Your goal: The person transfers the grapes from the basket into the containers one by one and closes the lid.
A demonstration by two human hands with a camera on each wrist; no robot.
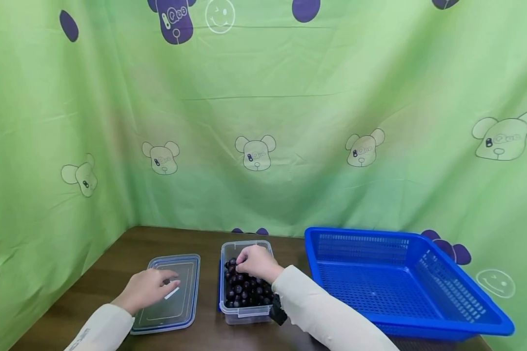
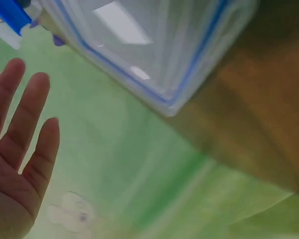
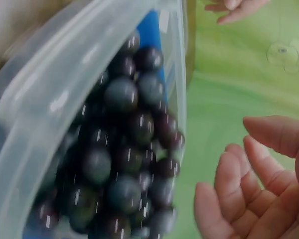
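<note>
Dark, round grapes [image 1: 245, 292] fill a clear plastic container [image 1: 248, 313] in the middle of the table. Over its far part hovers my right hand [image 1: 260, 263], fingers loosely bent. The right wrist view shows that hand [image 3: 264, 184] beside the grapes [image 3: 127, 164], thumb and fingertips apart with nothing between them. To the left lies a clear lid with a blue seal [image 1: 182, 302], flat on the table. My left hand [image 1: 147, 288] is above this lid; its fingers [image 2: 27, 114] are spread and hold nothing in the left wrist view.
A large blue plastic basket [image 1: 369, 287] with perforated walls stands to the right of the container. The brown wooden table [image 1: 114, 258] meets a green printed curtain [image 1: 254, 195] at the back and left.
</note>
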